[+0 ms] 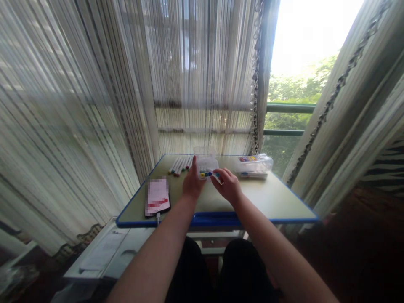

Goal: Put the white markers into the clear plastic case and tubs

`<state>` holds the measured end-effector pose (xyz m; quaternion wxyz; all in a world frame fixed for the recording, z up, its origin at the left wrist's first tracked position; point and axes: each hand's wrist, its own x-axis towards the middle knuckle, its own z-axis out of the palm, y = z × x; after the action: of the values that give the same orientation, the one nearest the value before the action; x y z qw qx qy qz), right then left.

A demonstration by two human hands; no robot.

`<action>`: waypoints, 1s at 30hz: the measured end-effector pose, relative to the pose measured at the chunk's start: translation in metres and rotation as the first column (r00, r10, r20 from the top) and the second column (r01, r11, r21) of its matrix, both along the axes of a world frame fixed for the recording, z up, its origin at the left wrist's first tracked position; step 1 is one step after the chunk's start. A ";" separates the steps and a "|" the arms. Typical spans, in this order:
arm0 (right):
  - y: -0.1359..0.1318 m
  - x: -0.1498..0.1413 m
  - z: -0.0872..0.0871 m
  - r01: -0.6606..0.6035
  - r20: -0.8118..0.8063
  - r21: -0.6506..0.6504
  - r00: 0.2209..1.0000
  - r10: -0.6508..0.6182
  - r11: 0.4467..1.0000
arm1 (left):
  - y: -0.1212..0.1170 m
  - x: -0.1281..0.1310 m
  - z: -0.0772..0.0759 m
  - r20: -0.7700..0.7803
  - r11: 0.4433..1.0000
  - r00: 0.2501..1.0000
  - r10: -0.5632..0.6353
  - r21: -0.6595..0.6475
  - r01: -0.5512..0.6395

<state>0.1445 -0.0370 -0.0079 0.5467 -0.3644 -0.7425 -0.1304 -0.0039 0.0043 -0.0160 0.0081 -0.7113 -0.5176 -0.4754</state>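
Note:
A clear plastic marker case (pixel 206 162) with its lid raised is held over the desk, at the middle of the view. My left hand (pixel 192 184) is wrapped round its left side, the thumb up along the edge. Inside the case lie several markers (pixel 206 174), their yellow, green and blue ends towards me. At the case's right front corner, my right hand (pixel 229 185) is closed in a pinch on a marker with a teal end (pixel 217 174). Its fingers partly cover that marker. Left of the case, several white markers (pixel 179 165) with coloured ends lie side by side on the desk.
A phone (pixel 158 195) with a white cable (pixel 158 217) plugged in lies on the desk's left. Another clear case (pixel 255 166) with pens stands at the back right. The pale desk (pixel 277 202) has a blue rim. Sheer curtains (pixel 202 75) hang just behind it.

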 end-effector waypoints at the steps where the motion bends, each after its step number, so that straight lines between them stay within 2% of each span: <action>1: -0.001 0.001 0.000 -0.020 -0.005 -0.002 1.000 0.020 1.000 | -0.001 0.000 0.000 0.000 1.000 1.000 0.002 -0.005 -0.002; 5: -0.003 0.004 0.002 -0.080 -0.005 -0.010 0.997 0.080 0.997 | 0.000 0.000 0.000 -0.004 1.000 1.000 0.010 -0.005 -0.010; 13: -0.001 0.003 0.003 -0.024 0.001 -0.019 1.000 0.024 1.000 | 0.004 -0.001 -0.003 -0.022 1.000 1.000 -0.013 0.026 0.013; 19: -0.001 0.003 0.003 0.038 0.035 -0.009 0.999 -0.038 0.999 | 0.000 -0.001 0.001 -0.041 0.998 0.999 -0.027 0.055 0.030; 26: 0.002 0.003 0.001 0.017 0.033 -0.023 0.999 -0.016 1.000 | -0.001 0.000 0.002 -0.079 0.997 0.996 -0.032 0.071 0.038; 30: 0.004 0.004 0.001 0.033 -0.023 -0.029 0.999 -0.033 0.999 | 0.000 0.002 0.000 -0.104 0.996 0.994 -0.034 0.073 0.042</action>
<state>0.1483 -0.0327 -0.0065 0.5480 -0.3859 -0.7316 -0.1247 -0.0023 0.0046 -0.0157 0.0524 -0.7438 -0.4846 -0.4573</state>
